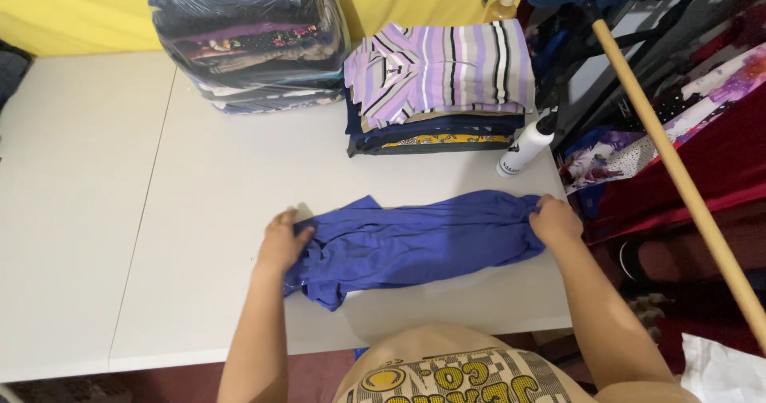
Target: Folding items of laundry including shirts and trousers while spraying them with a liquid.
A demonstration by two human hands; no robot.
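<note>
Right, here we are with a blue shirt stretched sideways across the white surface, and we have it at both ends. Our left hand presses down on the bunched end at the left, fingers curled into the cloth there; our right hand pinches the gathered edge at the far right, closed on the fabric. The shirt lies directly between the two hands, close to the near edge of the surface, right in front of us.

How will it handle? We judge it light and very soft, a thin knit that wrinkles and slumps wherever it isn't held taut: look at the folds along its length. Nothing fragile, nothing stiff, and it may slide easily on that smooth top. The best holds, we'd say, are just where we have them, at the ends, or along a seam or hem where the cloth is doubled.

Beyond it sit a stack of folded clothes topped by a striped purple shirt, a plastic-wrapped bundle to its left, and a white bottle just beside the stack.
</note>
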